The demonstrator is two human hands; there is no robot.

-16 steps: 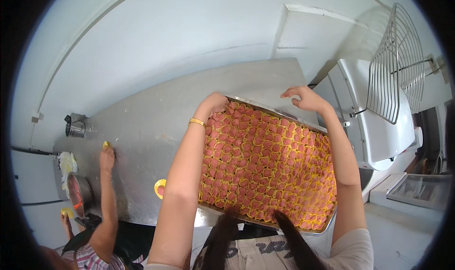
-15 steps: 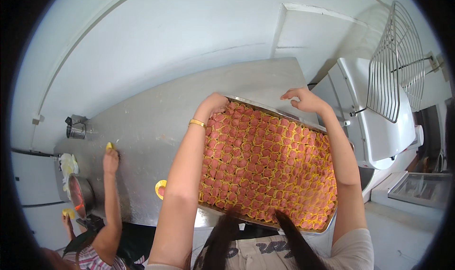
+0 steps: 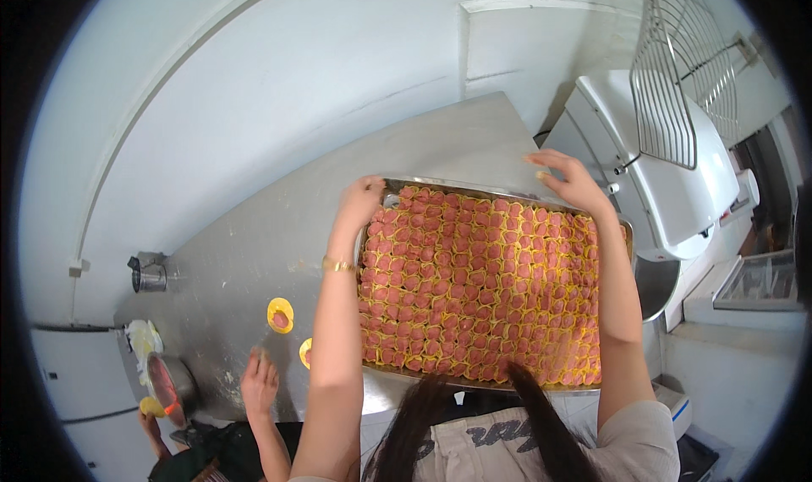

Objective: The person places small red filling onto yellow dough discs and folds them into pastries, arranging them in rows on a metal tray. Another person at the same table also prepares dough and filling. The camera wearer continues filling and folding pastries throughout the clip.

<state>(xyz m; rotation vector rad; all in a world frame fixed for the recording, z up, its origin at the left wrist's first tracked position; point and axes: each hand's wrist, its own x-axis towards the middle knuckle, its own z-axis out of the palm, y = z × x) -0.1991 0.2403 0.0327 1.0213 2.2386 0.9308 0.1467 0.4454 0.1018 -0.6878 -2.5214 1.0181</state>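
A large metal tray [image 3: 440,183] lies in front of me, packed with rows of small open-topped dumplings [image 3: 474,287], pink meat in yellow wrappers. A small patch of bare metal shows at its far left corner. My left hand [image 3: 361,203], gold bracelet at the wrist, is at that corner, its fingers bunched by the rim; whether they pinch anything is hidden. My right hand [image 3: 568,180] hovers over the far right edge, fingers apart, holding nothing. Left of the tray lie a yellow wrapper with meat [image 3: 280,315] and another wrapper [image 3: 306,353], partly behind my left forearm.
A co-worker's hand [image 3: 260,380] reaches over the steel table [image 3: 254,237] at lower left. Near it stand a metal bowl of pink filling [image 3: 173,385] and a metal jug [image 3: 150,275]. A white machine [image 3: 651,169] and a wire rack [image 3: 664,76] are at right.
My left hand has drawn back from the dumplings to the tray's corner. A filled wrapper now lies on the table, and the co-worker's hand has come nearer to me. The view has turned.
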